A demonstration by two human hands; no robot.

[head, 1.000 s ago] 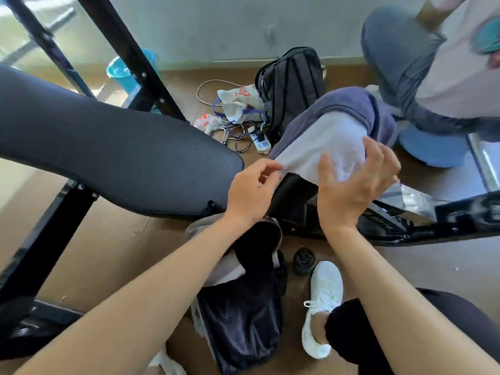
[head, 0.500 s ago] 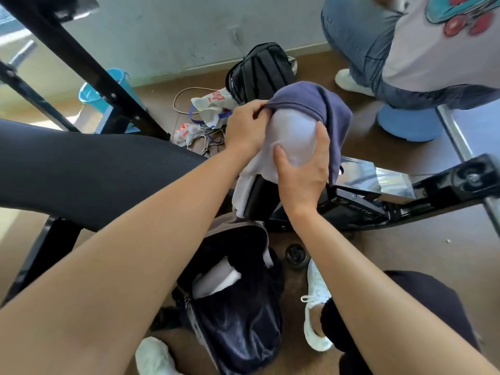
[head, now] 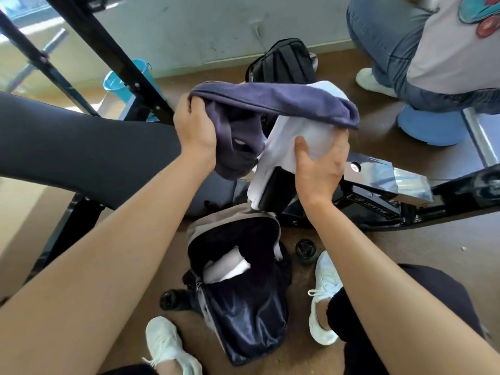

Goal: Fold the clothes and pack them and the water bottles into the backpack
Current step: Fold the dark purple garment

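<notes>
One rolled garment [head: 227,263] lies in the open backpack [head: 208,226]; two bottles [head: 305,250] wait outside. Left grip [head: 194,128] clutches purple garment [head: 270,101], right grip [head: 319,169] white garment [head: 305,131].

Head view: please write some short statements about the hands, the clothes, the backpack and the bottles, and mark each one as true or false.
1. The left hand grips the purple garment. True.
2. The backpack on the floor is zipped shut. False: it lies open, with a light rolled cloth inside.
3. The right hand holds the white garment. True.
4. The dark bottles are packed inside the backpack. False: both are on the floor, one at each side of it; the other lies by its left side.
</notes>
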